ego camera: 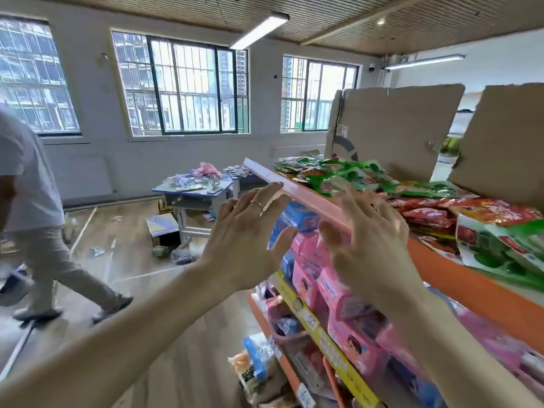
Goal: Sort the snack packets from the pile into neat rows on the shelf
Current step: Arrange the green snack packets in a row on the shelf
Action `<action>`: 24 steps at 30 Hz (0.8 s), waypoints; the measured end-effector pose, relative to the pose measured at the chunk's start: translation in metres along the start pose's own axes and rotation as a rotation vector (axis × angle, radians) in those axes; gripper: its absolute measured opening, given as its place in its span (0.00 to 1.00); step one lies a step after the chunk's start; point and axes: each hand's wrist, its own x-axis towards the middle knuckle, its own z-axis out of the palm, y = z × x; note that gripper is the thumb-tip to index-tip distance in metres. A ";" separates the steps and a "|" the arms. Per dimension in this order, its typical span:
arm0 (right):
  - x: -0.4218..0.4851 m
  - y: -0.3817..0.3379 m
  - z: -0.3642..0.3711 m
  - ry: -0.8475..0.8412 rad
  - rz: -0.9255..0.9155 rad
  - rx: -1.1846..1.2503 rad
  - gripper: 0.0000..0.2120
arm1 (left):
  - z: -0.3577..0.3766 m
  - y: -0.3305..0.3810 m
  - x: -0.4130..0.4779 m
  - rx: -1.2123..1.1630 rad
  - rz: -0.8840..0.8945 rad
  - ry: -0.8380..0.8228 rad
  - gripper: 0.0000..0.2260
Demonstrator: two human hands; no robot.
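Hands poised at the pile: my left hand (250, 228) and right hand (368, 242) are both empty, fingers spread.
Snack packets (382, 184) lie jumbled on the top shelf (471, 284); next, I judge, grasp one and align it.

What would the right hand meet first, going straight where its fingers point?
Likely the green snack packets on the top shelf, just past the right hand, though depth is unclear.

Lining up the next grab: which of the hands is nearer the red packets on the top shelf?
Right. The right hand is up at the shelf edge, its fingertips just short of the red packets. The left hand hangs farther left, in front of that edge, empty.
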 end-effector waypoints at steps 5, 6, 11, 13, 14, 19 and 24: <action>0.063 0.014 0.013 0.008 0.083 0.017 0.25 | 0.023 -0.018 0.058 0.001 0.016 0.004 0.26; 0.075 0.016 0.013 0.012 0.098 0.015 0.26 | 0.028 -0.019 0.068 -0.002 0.024 0.019 0.26; 0.121 0.022 0.013 0.061 0.124 0.010 0.26 | 0.056 -0.027 0.112 -0.049 0.066 0.058 0.26; 0.132 0.027 0.017 0.061 0.148 -0.036 0.25 | 0.069 -0.032 0.128 -0.074 0.097 0.063 0.25; 0.136 0.030 0.019 0.049 0.182 -0.055 0.24 | 0.076 -0.035 0.137 -0.087 0.108 0.064 0.26; 0.162 0.052 0.027 -0.119 0.551 0.076 0.20 | 0.118 -0.045 0.177 -0.228 0.165 0.063 0.22; 0.188 0.066 0.041 -0.137 0.772 0.039 0.22 | 0.153 -0.068 0.207 -0.384 0.284 0.055 0.09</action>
